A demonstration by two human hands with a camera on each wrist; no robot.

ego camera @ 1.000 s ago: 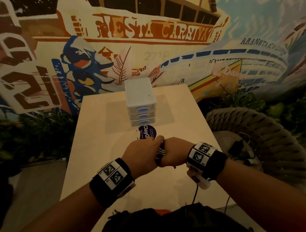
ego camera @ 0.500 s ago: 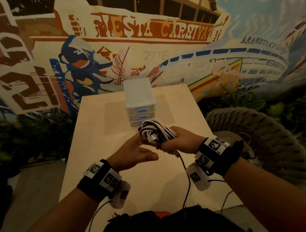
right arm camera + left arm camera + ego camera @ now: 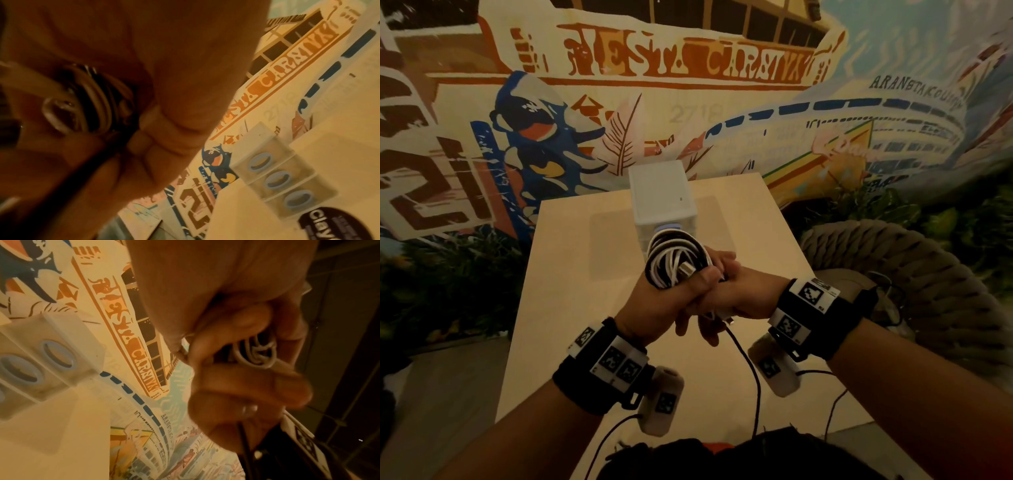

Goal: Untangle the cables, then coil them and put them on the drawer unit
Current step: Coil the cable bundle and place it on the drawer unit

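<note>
A coil of black and white cables [image 3: 674,258] is held upright over the table, just in front of the white three-drawer unit [image 3: 661,195]. My left hand [image 3: 685,291] grips the coil from below, with the thumb pressed across its loops and a white plug. My right hand [image 3: 727,274] holds the same coil from the right, its fingers wrapped behind it. A black cable tail [image 3: 748,363] hangs from the hands toward my body. The left wrist view shows white loops [image 3: 257,353] between curled fingers. In the right wrist view the coil [image 3: 98,104] sits against the palm.
The pale wooden table [image 3: 571,291] stands against a painted mural wall. A round dark sticker [image 3: 329,225] lies on the table before the drawer unit [image 3: 277,170]. A woven rope chair [image 3: 914,274] with dark gear on its seat stands to the right.
The hands have risen from low over the table, carrying the coil toward the drawer unit. The left hand, open half a second ago, now grips the coil beside the right hand.
</note>
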